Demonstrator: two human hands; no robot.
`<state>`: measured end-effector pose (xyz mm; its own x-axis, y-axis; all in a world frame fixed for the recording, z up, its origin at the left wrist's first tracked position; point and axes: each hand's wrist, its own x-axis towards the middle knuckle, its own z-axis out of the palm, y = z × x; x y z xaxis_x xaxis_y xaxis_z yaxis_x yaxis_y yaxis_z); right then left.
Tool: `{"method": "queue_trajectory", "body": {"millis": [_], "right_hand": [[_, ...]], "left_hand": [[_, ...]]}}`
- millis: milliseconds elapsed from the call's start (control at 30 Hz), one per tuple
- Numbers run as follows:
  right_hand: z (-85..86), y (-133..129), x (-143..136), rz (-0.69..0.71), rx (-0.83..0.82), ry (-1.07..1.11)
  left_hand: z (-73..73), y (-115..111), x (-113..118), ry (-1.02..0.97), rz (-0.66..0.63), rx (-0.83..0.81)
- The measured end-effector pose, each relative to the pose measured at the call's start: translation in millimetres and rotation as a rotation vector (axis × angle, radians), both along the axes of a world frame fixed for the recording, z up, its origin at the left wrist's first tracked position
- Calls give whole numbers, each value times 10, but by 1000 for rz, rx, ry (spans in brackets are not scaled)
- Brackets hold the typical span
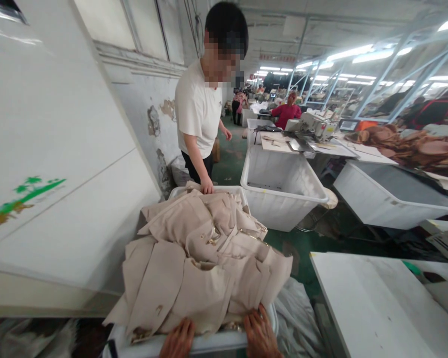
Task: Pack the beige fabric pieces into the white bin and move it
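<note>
Right at the bottom of the view, a white bin [224, 342] heaped with beige garments [201, 263] sits between both hands: the left hand [179, 339] and right hand [260, 334] each curl their fingers over its near rim, gripping it. Opposite, a person in a white T-shirt [199, 112] rests a hand [207, 186] on the far rim. Just beyond stands an empty white tub [283, 191]; a white table [373, 298] lies at right.

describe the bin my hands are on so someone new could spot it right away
Start at the big white slanted panel along the left wall. Right beside it stands a white plastic bin, with the left hand and right hand on its near rim. Unlike the empty white tub behind, it is heaped with beige fabric pieces.
</note>
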<state>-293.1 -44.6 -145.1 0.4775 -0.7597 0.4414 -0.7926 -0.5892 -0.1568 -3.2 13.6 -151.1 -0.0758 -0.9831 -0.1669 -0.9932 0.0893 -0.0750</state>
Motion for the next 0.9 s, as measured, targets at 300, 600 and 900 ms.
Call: {"method": "queue_trajectory", "body": {"millis": [300,600,900], "right_hand": [[138,-902,78,79,-248,-82],[40,-1941,141,35,-113,105],[467,-2967,495,-134,251,300]], "left_hand": [[157,-854,113,8,-88,-129],[-57,-1840,263,-41,-150,-323],[330,-3037,484,-34,-265,-361]]}}
